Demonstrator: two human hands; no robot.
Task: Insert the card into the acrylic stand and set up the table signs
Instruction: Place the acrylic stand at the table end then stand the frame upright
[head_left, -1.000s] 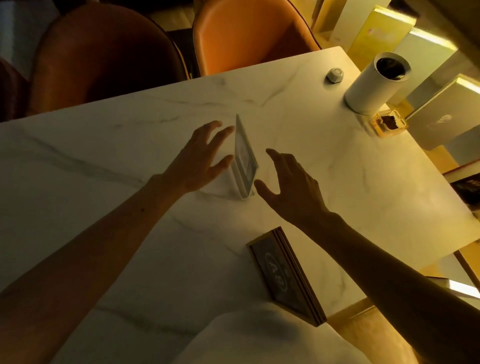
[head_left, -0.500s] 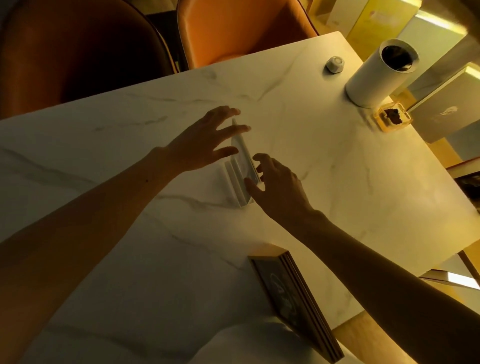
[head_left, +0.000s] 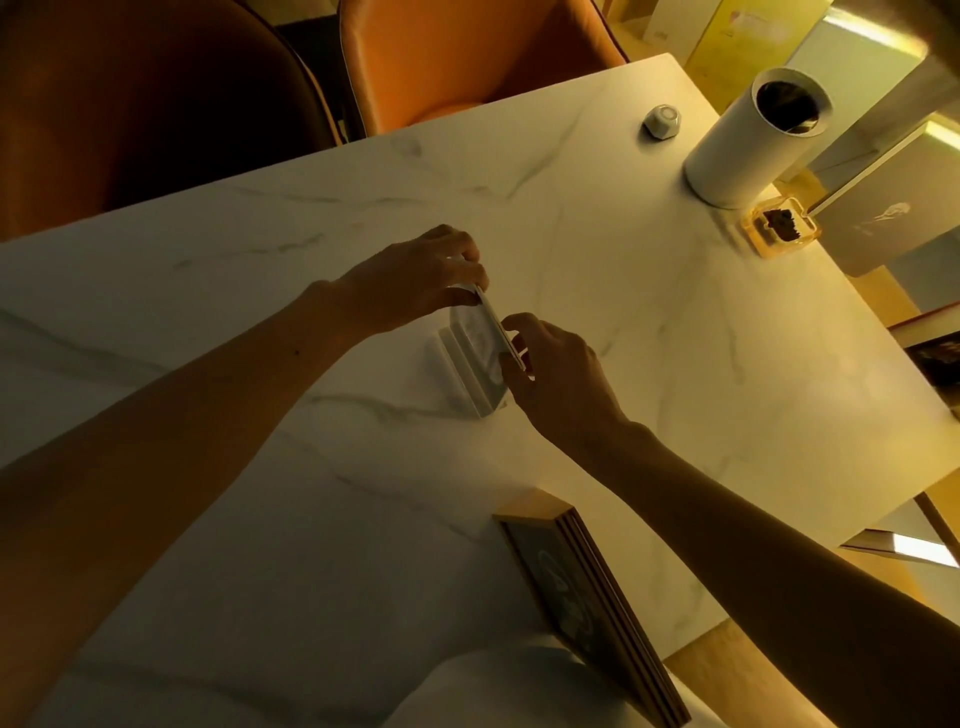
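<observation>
Two hands are closing in on one sign, right in the middle of the table. The stand is sitting between them, its base flat on the marble, its long axis running from far-left to near-right. The left hand is coming in from the left, fingers curled narrow over the far top corner, and it is looking like a pinch on that corner. The right hand is coming in from the near right, its fingers bent tight against the near end of the top edge, so both hands are on the stand.

Neither hand is nearer; the stand is lying directly between them, each gripping one end of the same edge. The card is showing as a pale printed sheet inside the upright panel, its face turning toward the left hand, and that panel is tilting away to the right. Whether the card is fully seated I cannot tell, the fingers are hiding the top. My read: any next move is working along that top edge.

Near the right forearm, a framed sign is lying at the table's near edge, well apart.
</observation>
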